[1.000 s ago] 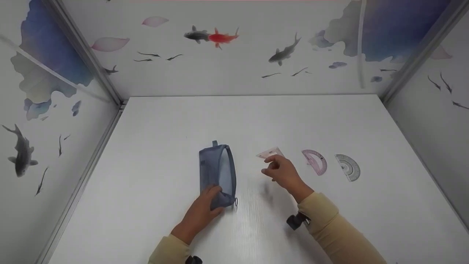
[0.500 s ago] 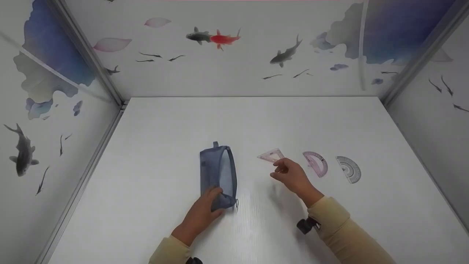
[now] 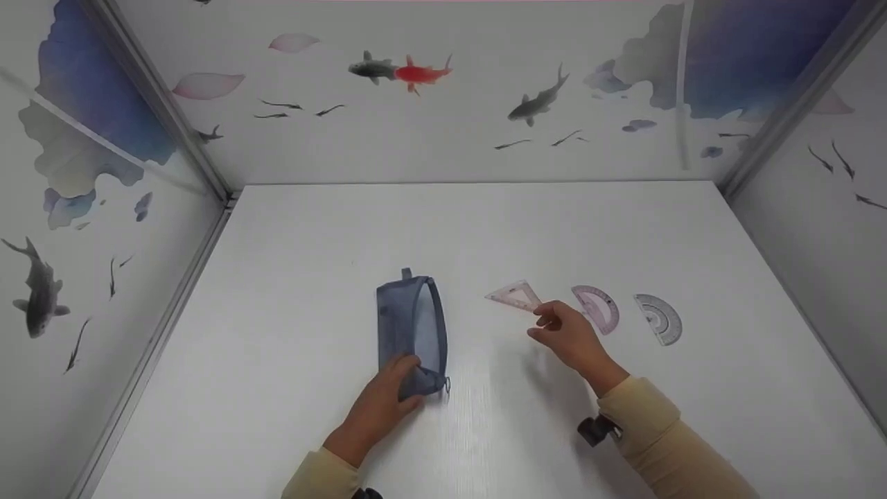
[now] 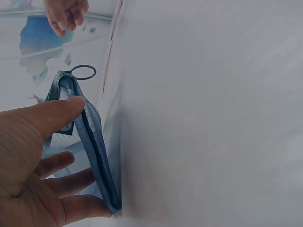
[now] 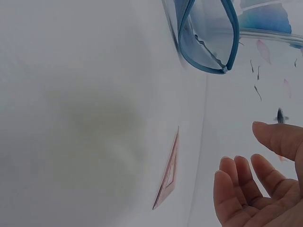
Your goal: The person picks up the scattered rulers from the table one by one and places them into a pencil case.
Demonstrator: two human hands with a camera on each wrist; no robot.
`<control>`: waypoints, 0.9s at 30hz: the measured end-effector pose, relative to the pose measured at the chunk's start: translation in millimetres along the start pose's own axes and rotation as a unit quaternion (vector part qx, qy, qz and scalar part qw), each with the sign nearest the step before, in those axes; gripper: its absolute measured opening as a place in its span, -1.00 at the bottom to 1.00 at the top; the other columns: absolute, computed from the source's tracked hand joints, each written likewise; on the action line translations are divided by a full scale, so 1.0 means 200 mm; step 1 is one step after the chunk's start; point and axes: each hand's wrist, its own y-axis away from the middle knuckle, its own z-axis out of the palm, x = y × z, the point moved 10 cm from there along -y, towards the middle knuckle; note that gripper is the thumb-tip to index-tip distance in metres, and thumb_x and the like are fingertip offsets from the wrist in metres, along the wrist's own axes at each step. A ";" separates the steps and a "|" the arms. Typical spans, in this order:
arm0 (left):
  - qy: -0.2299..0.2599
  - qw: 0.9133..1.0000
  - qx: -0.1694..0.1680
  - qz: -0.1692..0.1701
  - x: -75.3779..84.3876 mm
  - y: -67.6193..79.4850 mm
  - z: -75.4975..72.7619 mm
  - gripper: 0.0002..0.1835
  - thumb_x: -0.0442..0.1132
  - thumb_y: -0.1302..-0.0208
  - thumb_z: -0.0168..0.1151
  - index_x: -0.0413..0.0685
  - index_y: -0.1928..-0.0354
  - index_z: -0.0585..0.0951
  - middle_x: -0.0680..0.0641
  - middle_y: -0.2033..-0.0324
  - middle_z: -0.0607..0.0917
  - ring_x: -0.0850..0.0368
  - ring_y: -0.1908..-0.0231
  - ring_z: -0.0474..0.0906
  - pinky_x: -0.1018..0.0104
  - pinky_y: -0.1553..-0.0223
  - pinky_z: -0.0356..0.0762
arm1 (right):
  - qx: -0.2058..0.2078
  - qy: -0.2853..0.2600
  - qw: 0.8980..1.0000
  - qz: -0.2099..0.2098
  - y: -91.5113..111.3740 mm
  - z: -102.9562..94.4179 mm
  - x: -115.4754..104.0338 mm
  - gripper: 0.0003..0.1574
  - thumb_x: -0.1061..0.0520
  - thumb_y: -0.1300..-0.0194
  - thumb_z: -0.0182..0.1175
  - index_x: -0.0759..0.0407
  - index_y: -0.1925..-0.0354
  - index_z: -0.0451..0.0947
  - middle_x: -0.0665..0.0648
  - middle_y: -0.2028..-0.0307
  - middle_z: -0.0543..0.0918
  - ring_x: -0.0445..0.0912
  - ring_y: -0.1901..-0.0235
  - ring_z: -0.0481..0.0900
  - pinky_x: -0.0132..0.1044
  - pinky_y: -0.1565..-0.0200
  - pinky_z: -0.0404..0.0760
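Note:
A blue-grey zip pencil case [image 3: 396, 312] lies on the white table with its mouth unzipped. My left hand [image 3: 376, 409] holds its near end; in the left wrist view the thumb [image 4: 71, 108] presses the zip edge and the fingers lie along the other side. A clear pink-tinted set square [image 3: 498, 295] lies flat to the right of the case. My right hand [image 3: 574, 341] hovers by the set square's right corner with loosely bent fingers and nothing between them. The right wrist view shows that hand apart from the set square [image 5: 163, 190].
Right of the set square lies a pink protractor [image 3: 610, 313], partly close behind my right hand. A clear grey protractor [image 3: 671, 321] is farther right. White panels [image 3: 443, 138] with painted fish enclose the table [image 3: 312, 235] at the back and both sides.
My right hand has drawn back to the right, away from the pencil case, uncovering more of the set square. My left hand keeps its place on the case.

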 end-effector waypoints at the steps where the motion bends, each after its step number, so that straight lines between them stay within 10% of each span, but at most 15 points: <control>1: 0.000 1.000 0.000 0.000 0.00 0.00 0.00 -0.38 -0.24 -0.18 0.37 -0.13 -0.26 0.38 -0.30 -0.26 0.40 -0.28 -0.26 0.35 -0.13 -0.23 0.37 | 0.002 0.001 1.000 0.000 0.00 -0.01 0.01 -0.59 0.26 -0.21 0.29 0.33 -0.02 0.48 0.17 0.22 0.57 0.03 0.14 0.52 -0.25 0.18 0.54; 27: 0.001 1.000 0.000 -0.006 -0.01 0.00 0.00 -0.36 -0.24 -0.16 0.39 -0.14 -0.27 0.38 -0.34 -0.28 0.38 -0.32 -0.26 0.34 -0.15 -0.23 0.37 | -0.007 0.076 0.997 -0.014 0.01 -0.11 0.12 -0.35 0.15 -0.29 0.27 0.30 -0.28 0.33 0.34 -0.17 0.48 0.21 -0.20 0.40 0.16 -0.22 0.40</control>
